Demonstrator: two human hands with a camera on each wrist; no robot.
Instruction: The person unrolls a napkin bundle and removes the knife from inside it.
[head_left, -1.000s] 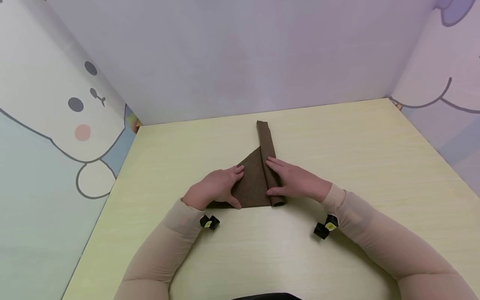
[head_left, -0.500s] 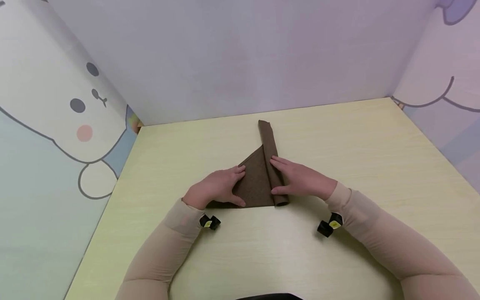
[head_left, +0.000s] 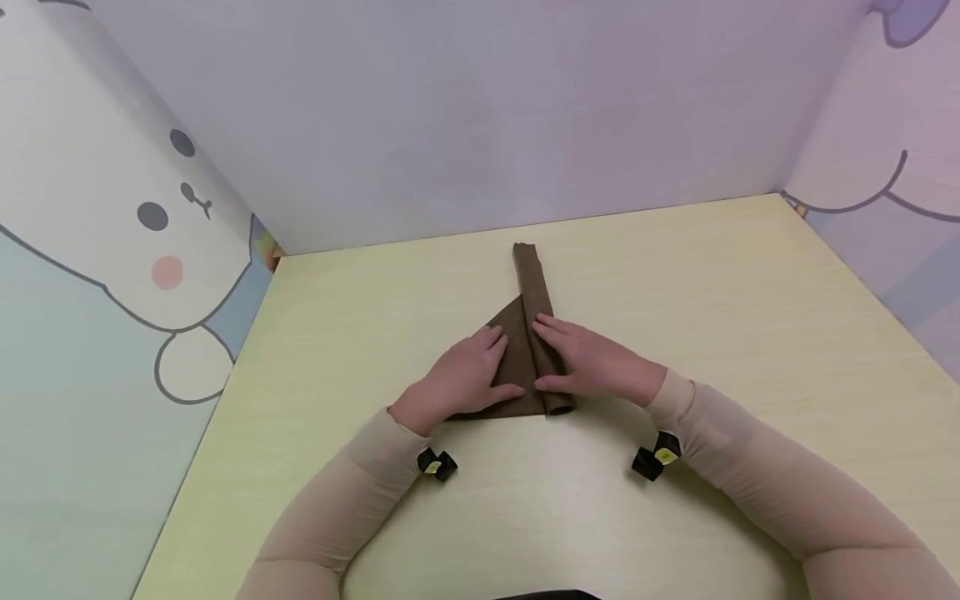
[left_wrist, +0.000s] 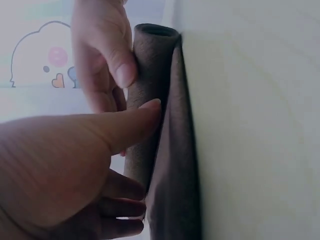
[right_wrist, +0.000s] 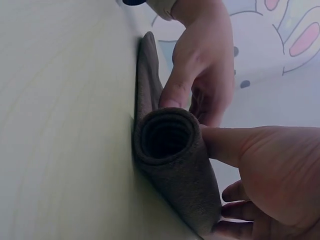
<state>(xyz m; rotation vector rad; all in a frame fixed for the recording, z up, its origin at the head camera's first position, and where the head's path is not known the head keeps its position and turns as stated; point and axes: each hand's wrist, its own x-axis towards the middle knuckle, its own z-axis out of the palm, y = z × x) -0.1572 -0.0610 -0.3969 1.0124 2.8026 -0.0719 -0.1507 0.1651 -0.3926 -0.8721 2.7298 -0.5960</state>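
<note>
A brown cloth [head_left: 516, 354], partly rolled up, lies on the table in the head view. Its roll [head_left: 535, 282] runs lengthwise along the right side, and a flat, pointed flap spreads to the left. My left hand [head_left: 467, 371] rests on this flap, thumb and fingers spread and fingertips close to the roll. From the right, my right hand [head_left: 598, 362] touches the roll with extended fingers and thumb. In the right wrist view the near end of the cloth roll [right_wrist: 192, 192] shows layers wound around a hollow middle. The left wrist view shows both thumbs at the roll.
The pale wooden table [head_left: 675, 275] meets a plain light wall [head_left: 480, 117] at the back. Side walls with cartoon figures [head_left: 167, 242] stand left and right. A small black device sits on each wrist, the left one [head_left: 437, 464] close over the tabletop.
My left hand has moved right across the flap, nearer to the roll. My right hand and the roll shifted slightly right, then back left.
</note>
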